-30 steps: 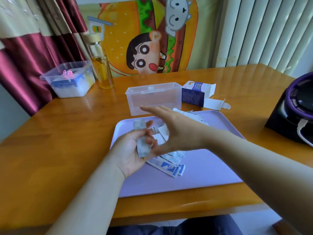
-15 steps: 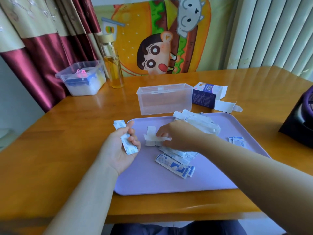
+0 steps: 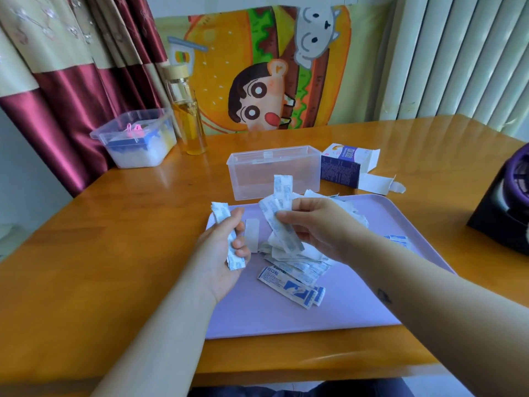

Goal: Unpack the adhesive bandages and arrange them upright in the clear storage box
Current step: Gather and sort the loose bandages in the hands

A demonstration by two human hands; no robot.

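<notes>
My left hand [image 3: 226, 253] grips a small stack of wrapped bandages [image 3: 226, 224] above the left edge of the lilac tray [image 3: 357, 310]. My right hand [image 3: 317, 224] pinches several wrapped bandages [image 3: 282, 207], lifted over the loose pile of bandages [image 3: 297, 267] on the tray. One unwrapped bandage [image 3: 252, 234] lies flat between my hands. The clear storage box [image 3: 274, 173] stands open just behind the tray and looks empty. The opened bandage carton [image 3: 343, 166] lies to its right.
A lidded plastic tub [image 3: 137, 138] and a glass bottle of yellow liquid [image 3: 189, 116] stand at the table's back left. A black and purple object [image 3: 506, 202] sits at the right edge. Torn wrapper scraps [image 3: 343, 204] lie at the tray's back.
My right hand has lifted a bunch of bandages up from the pile. My left hand keeps its stack and has shifted slightly right.
</notes>
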